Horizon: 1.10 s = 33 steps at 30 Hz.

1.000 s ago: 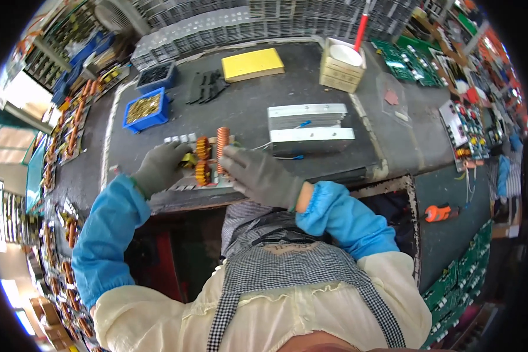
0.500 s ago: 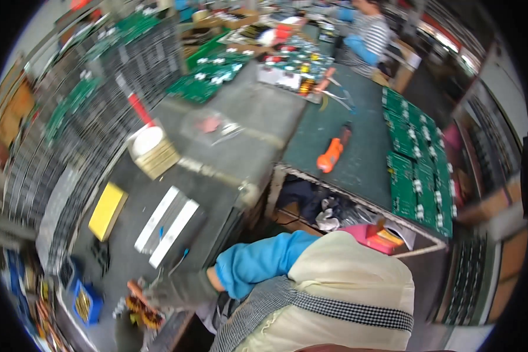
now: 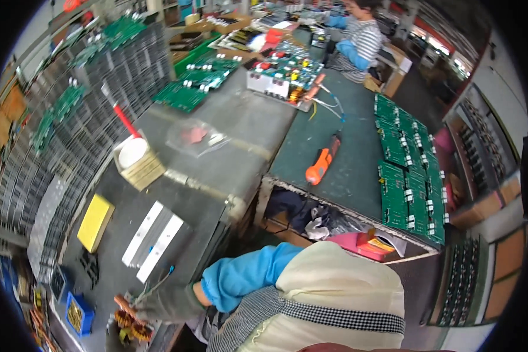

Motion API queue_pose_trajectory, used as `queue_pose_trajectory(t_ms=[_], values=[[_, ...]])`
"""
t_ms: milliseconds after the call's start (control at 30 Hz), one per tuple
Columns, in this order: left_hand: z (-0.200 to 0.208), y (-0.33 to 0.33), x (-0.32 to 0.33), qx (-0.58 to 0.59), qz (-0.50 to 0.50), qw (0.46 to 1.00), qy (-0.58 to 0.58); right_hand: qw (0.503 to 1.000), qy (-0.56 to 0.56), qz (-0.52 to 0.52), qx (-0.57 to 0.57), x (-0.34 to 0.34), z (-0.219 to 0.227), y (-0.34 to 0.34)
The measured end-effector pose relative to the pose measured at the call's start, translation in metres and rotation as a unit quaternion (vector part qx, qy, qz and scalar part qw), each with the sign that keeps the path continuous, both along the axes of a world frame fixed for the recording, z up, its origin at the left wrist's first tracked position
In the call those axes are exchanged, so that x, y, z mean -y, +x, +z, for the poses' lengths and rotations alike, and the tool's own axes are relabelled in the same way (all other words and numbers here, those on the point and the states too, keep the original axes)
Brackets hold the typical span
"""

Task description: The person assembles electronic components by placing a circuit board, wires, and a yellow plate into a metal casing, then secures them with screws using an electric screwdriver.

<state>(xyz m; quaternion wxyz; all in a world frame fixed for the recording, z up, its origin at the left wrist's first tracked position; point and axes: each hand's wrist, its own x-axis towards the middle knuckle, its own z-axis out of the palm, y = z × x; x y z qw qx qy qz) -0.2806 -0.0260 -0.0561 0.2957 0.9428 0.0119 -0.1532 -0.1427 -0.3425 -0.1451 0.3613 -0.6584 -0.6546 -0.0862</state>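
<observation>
My right hand, in a grey-green glove below a blue sleeve, reaches across to the lower left. Its fingers are closed on a part with copper coils, which shows orange-brown windings and yellow bits. A reddish-brown ribbed piece lies along the top of this part, by the fingertips. Just left of the coils, at the lower edge, is my left hand in a dark glove; its fingers are mostly hidden. Thin wires with a blue tip stick up beside the right hand.
Near the hands are a blue box of small metal pieces, white-edged bars, a yellow block and a carton with a white roll. An orange tool and green circuit boards lie right. A person sits beyond.
The view has shifted slightly, so the benches and their things appear lower and further left. Both hands stay at the part with coils, and its ribbed piece shows more clearly now.
</observation>
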Motion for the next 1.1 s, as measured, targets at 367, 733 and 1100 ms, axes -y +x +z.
queue_pose_trajectory(t_ms=[367, 733, 1100], values=[[-0.019, 0.008, 0.02, 0.156, -0.022, 0.97, 0.184, 0.996, 0.003, -0.057, -0.069, 0.011, 0.053, 0.005], [0.028, -0.003, 0.072, 0.107, 0.167, 0.946, 0.258, 0.996, -0.072, -0.025, -0.043, 0.009, 0.041, -0.007], [0.117, -0.06, 0.054, 0.321, 0.279, 0.864, 0.269, 0.993, 0.113, -0.007, -0.019, -0.016, 0.059, -0.019]])
